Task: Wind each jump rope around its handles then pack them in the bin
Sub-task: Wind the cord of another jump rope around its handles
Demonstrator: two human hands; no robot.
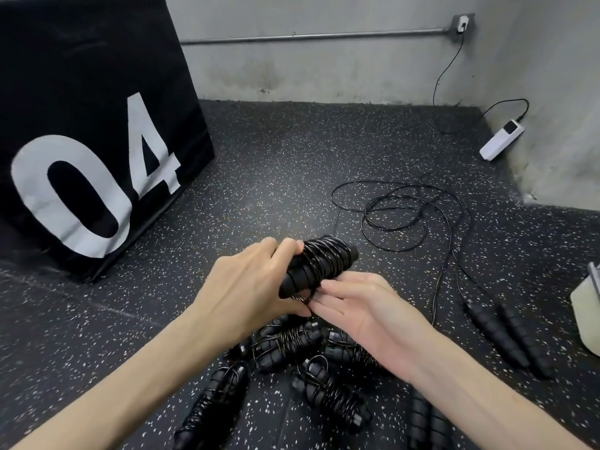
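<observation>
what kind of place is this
Probably a gym or training room: speckled black rubber floor, a big black padded box marked 04 like a plyo box, and black jump ropes, one wound bundle gripped by the left hand.

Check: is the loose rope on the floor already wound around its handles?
No. The loose rope lies in open loops on the floor, trailing to its bare handles.
</observation>
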